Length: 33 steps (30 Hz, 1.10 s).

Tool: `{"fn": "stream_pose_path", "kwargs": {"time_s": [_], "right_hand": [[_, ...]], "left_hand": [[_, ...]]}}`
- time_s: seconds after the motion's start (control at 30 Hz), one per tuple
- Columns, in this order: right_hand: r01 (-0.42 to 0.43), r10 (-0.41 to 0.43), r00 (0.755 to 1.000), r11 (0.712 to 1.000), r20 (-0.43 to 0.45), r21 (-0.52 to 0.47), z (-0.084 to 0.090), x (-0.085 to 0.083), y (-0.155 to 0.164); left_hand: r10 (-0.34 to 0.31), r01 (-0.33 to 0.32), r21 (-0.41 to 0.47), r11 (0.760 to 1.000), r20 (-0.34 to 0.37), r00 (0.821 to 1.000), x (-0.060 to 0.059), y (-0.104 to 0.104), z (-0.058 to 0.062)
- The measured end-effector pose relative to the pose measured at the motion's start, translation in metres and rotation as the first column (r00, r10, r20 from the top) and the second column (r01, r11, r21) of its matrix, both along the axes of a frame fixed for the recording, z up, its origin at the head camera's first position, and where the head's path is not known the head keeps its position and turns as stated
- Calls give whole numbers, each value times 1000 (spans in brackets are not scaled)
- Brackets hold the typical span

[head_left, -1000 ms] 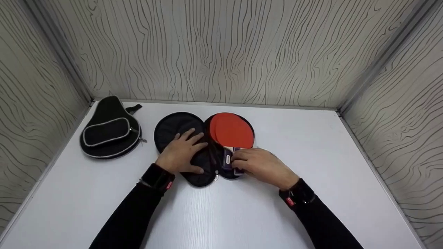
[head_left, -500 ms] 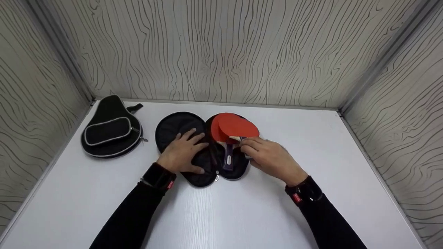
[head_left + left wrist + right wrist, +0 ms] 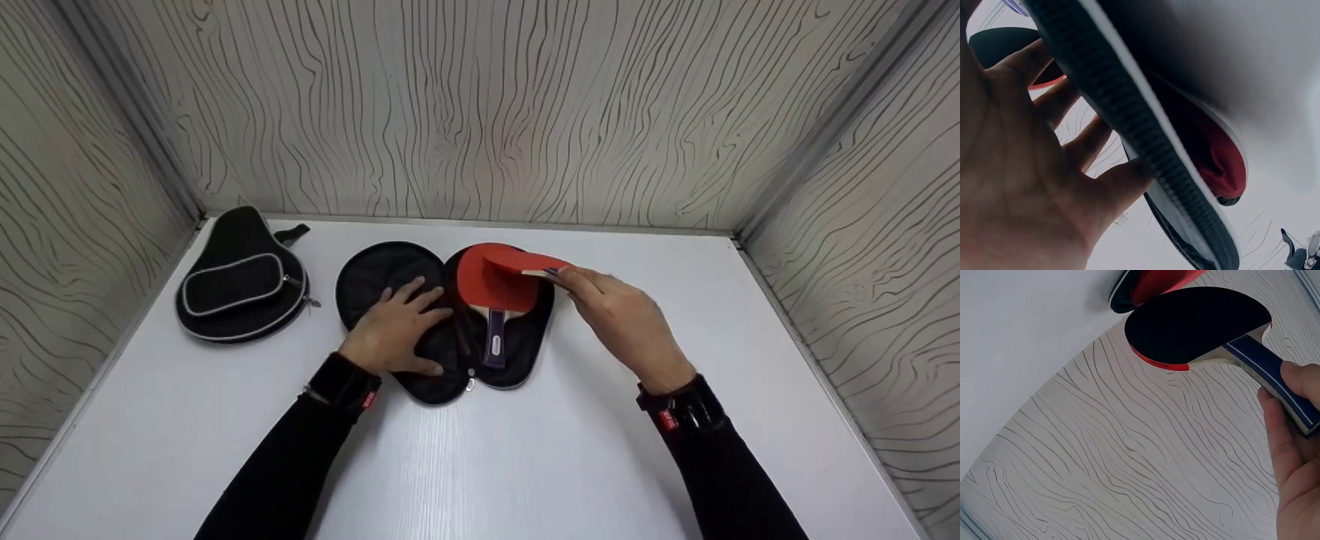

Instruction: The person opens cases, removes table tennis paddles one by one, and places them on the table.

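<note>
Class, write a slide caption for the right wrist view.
The right hand holds a black-faced paddle by its blue handle.

I can read no text for certain from here. The red tag (image 3: pixel 369 399) on the left wristband (image 3: pixel 337 382) bears pale marks too small for me to make out, as does the red patch (image 3: pixel 668 419) on the right wristband (image 3: pixel 697 405). The pale oval label (image 3: pixel 496 345) on the lying paddle (image 3: pixel 480 289) is illegible to me, and I see dark lettering, too blurred to read, along the raised paddle (image 3: pixel 1196 326)'s red edge (image 3: pixel 1159 364).
</note>
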State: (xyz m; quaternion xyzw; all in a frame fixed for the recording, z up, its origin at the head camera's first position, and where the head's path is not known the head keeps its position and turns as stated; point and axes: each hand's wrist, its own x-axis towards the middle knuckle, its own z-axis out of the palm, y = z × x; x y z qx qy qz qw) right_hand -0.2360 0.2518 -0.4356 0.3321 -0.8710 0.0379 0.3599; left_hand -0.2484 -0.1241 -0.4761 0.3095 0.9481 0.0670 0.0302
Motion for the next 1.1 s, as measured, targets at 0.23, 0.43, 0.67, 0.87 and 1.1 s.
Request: {"fn": "stream_pose_path", "kwargs": {"time_s": [0.23, 0.43, 0.67, 0.87, 1.1], "right_hand": [[63, -61, 996, 997, 69, -33, 8, -1, 13], [109, -100, 990, 991, 103, -77, 18, -5, 32], [219, -184, 965, 958, 188, -184, 33, -4, 70], [323, -256, 933, 905, 254, -276, 38, -6, 106], [453, -360, 882, 826, 305, -335, 38, -10, 150]], "left_hand": [[2, -2, -15, 1000, 12, 1000, 0, -1, 0], [-2, 3, -14, 1000, 17, 1000, -1, -1, 1], [-7, 8, -5, 1000, 16, 1000, 0, -1, -2], [-8, 8, -5, 1000, 12, 1000, 2, -1, -3], [-6, 6, -4, 1000, 3, 1000, 1, -1, -1]]}}
